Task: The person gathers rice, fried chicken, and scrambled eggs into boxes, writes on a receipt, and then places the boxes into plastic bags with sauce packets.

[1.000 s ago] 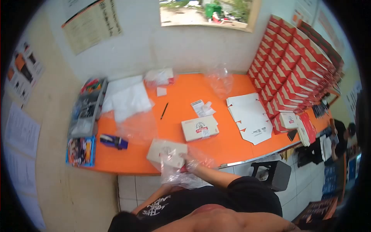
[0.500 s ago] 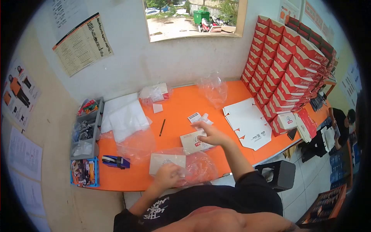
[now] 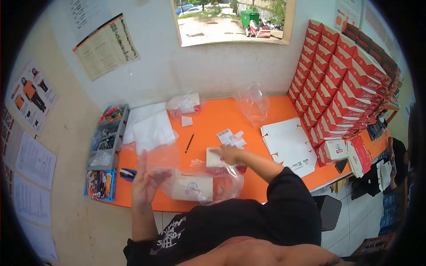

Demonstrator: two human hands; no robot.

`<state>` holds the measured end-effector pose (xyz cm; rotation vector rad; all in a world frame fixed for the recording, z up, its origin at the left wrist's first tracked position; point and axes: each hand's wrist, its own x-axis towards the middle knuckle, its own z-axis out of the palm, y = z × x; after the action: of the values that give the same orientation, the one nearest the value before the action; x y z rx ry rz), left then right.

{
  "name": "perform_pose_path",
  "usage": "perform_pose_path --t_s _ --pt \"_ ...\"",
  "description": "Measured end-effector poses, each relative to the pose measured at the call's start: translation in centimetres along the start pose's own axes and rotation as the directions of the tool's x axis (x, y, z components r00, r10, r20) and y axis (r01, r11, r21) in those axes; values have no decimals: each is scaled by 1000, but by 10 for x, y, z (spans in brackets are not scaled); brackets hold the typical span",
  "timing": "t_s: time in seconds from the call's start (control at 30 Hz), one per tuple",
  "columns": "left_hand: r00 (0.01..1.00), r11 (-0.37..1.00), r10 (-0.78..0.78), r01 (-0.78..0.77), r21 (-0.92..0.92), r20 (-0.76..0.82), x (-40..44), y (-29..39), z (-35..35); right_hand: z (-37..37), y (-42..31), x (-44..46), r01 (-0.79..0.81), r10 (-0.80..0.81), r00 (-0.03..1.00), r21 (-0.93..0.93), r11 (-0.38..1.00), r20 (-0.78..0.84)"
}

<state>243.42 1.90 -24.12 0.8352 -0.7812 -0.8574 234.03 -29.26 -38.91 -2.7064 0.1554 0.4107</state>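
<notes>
On the near part of the orange table (image 3: 128, 195), a cream box with a printed emblem (image 3: 191, 188) lies inside a clear plastic bag (image 3: 228, 188). My left hand (image 3: 148, 182) is raised at the bag's left end, fingers stretched apart, thumb side against or just over the film. Just behind the bagged box is a second cream box with a red side (image 3: 214, 158). My right hand (image 3: 230, 155) has its fingers over the top of this second box, gripping it; the undersides of those fingers are hidden.
A grey organizer (image 3: 119, 144) and a blue basket (image 3: 100, 184) stand left, beside a tape dispenser (image 3: 128, 174). White sheets (image 3: 153, 133), a pen (image 3: 189, 142) and another bagged box (image 3: 188, 103) lie behind. Flat white cardboard (image 3: 290, 146) and stacked red boxes (image 3: 339, 84) are right.
My left hand has left the bagged box, moving left and opening. My right hand has lowered onto the second box, which has turned to show its red side. The camera view has shifted slightly.
</notes>
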Motion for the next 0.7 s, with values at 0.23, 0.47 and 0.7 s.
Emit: perform_pose_path --t_s 0.23,0.47,0.7 --pt "979 992 93 -75 103 -180 -16 -4 -26 -162 -122 -63 105 -136 985 -255 961 -108" --pt "863 958 215 -95 272 -456 -35 0 -22 -186 -219 -67 789 -804 569 -160 593 -173" --pt "915 969 63 39 244 -398 -60 -12 -45 -54 -153 -24 216 -596 729 714 667 337"
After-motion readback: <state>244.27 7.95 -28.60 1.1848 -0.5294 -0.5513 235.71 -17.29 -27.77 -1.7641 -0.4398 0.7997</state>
